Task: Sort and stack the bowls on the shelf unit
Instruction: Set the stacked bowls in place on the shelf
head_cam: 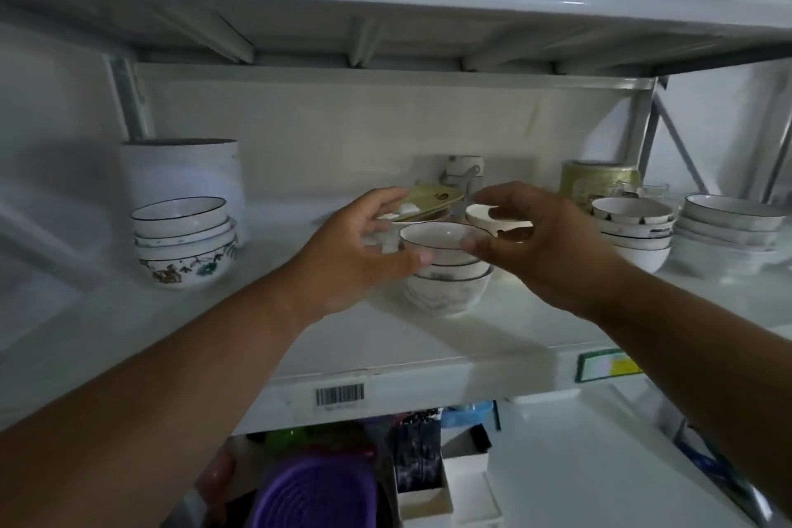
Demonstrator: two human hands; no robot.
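A stack of white, dark-rimmed bowls (445, 274) stands in the middle of the shelf (428, 360). My left hand (355, 257) is at its left side and my right hand (548, 249) at its right. Both thumbs touch the near side of the top bowl (437, 238), while the fingers stay spread and loosely bent above and behind it. A single white bowl (493, 216) sits just behind, under my right fingers. More stacks stand at the left (184, 240), with a floral bowl at the bottom, at the right (634, 227), and at the far right (728, 227).
A tall white canister (184, 171) stands behind the left stack. A yellowish plate (428, 197) and a cup (465, 167) sit behind the middle stack, a gold tin (600, 180) at the back right. The upper shelf hangs low overhead. A purple basket (317, 489) lies below.
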